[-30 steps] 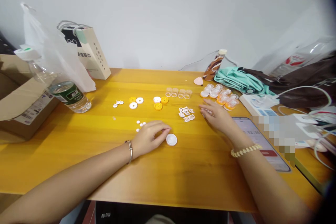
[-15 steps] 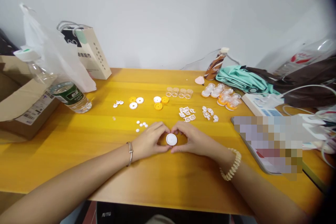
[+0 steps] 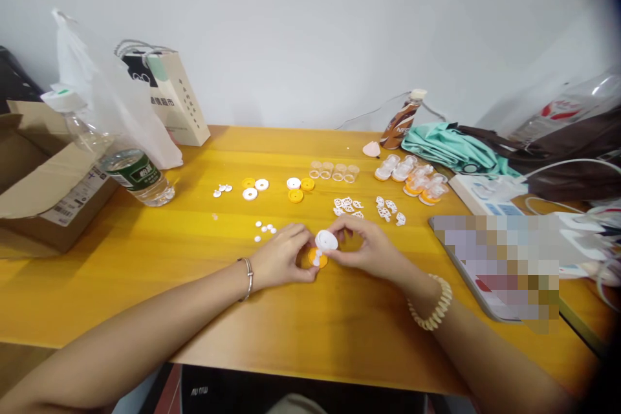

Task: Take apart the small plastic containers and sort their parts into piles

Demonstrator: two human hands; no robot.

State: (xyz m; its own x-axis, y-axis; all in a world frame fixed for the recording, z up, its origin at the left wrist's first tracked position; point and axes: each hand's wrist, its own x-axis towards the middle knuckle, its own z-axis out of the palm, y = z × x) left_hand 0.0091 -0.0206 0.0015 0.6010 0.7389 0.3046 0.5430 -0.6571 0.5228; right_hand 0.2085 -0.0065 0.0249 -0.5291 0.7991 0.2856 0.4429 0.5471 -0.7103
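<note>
My right hand (image 3: 365,247) pinches a round white plastic disc (image 3: 326,240) by its edge and holds it tilted. Below and left of it is an orange disc (image 3: 312,260) with small white parts (image 3: 317,255) on top, gripped at its left side by my left hand (image 3: 286,255). The two discs are apart at the near side; whether they touch behind is hidden. Beyond my left hand lie several small white caps (image 3: 264,229). White and yellow discs (image 3: 294,195) form a group farther back, and white lattice pieces (image 3: 346,205) lie beyond my right hand.
Clear cylinders (image 3: 326,171) and assembled clear-topped pieces (image 3: 427,186) stand at the back. A water bottle (image 3: 138,174) leans by a cardboard box (image 3: 33,220) at left. At right are a phone (image 3: 473,265), a power strip (image 3: 485,193) and a teal cloth item (image 3: 451,145).
The white disc has lifted and tilted up in my right hand, moving away from my left. The orange disc and white parts under it have come into view.
</note>
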